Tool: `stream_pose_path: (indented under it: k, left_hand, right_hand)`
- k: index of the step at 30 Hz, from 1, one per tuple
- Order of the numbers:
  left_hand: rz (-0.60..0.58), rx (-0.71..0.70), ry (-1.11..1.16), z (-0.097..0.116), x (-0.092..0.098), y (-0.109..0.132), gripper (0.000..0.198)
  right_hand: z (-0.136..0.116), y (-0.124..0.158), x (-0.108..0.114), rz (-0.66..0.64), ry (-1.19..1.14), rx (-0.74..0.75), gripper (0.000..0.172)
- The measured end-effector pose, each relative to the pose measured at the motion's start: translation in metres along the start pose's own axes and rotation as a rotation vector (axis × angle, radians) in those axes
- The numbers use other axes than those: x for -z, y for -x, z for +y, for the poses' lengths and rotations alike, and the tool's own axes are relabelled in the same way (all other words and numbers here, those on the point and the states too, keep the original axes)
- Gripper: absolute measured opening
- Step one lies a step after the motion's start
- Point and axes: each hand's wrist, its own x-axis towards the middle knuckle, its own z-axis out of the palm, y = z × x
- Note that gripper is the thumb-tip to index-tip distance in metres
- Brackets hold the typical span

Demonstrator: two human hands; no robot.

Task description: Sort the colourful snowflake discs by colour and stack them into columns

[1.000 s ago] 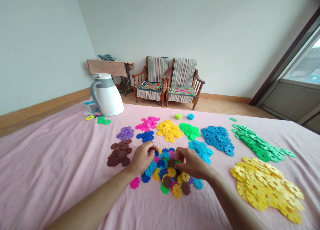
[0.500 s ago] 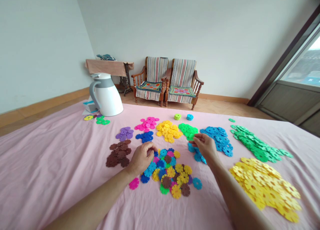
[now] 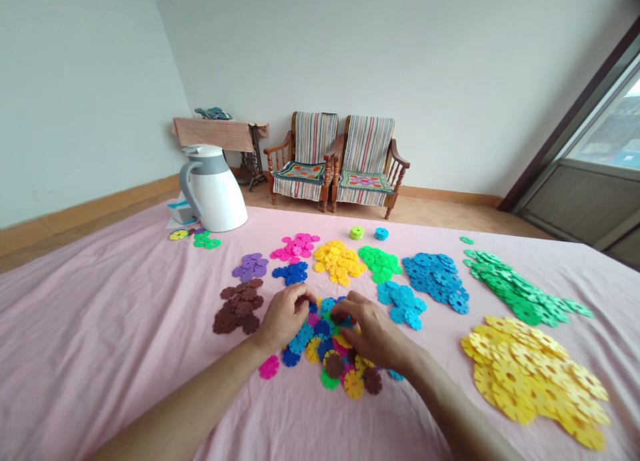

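Note:
A mixed pile of coloured flower-shaped discs lies on the pink cloth in front of me. My left hand rests curled on the pile's left side, fingers closed over discs that I cannot make out. My right hand lies over the pile's middle, with its fingertips pressed down among the discs. Sorted heaps lie around the pile: brown, purple, dark blue, pink, yellow, bright green and light blue.
Larger heaps lie to the right: blue, green and big yellow discs. A white jug stands at the far left of the cloth with a few loose discs beside it. Two striped armchairs stand by the far wall.
My right hand reached out to the light blue and green heaps half a second ago and has come back onto the mixed pile. My left hand has stayed put.

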Motion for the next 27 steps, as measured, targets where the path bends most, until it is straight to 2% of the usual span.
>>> stream_pose_path:
  k: [6, 11, 15, 21, 24, 27]
  left_hand:
    - [-0.005, 0.000, 0.009, -0.001, 0.000, 0.001, 0.025]
    - [0.004, -0.008, -0.007, 0.000, 0.000, 0.000, 0.024]
    - [0.001, -0.006, -0.010, 0.000, 0.000, 0.000, 0.025]
    - [-0.002, 0.004, -0.008, 0.001, 0.000, 0.000, 0.025]
    - [-0.002, 0.008, -0.009, 0.002, 0.001, 0.000, 0.025]
    - [-0.010, 0.010, 0.000, 0.002, 0.001, 0.000, 0.026]
  right_hand:
    - [0.010, -0.001, -0.002, 0.119, 0.073, -0.080, 0.019]
    - [0.005, -0.002, -0.009, 0.093, 0.039, -0.033, 0.025]
    - [-0.001, -0.005, -0.012, 0.079, 0.114, 0.015, 0.033]
    - [-0.008, -0.006, -0.011, 0.089, 0.184, 0.068, 0.017]
    - [-0.004, -0.008, -0.014, 0.184, 0.156, 0.056, 0.020]
    - [0.009, -0.011, -0.011, 0.365, 0.098, -0.051, 0.024]
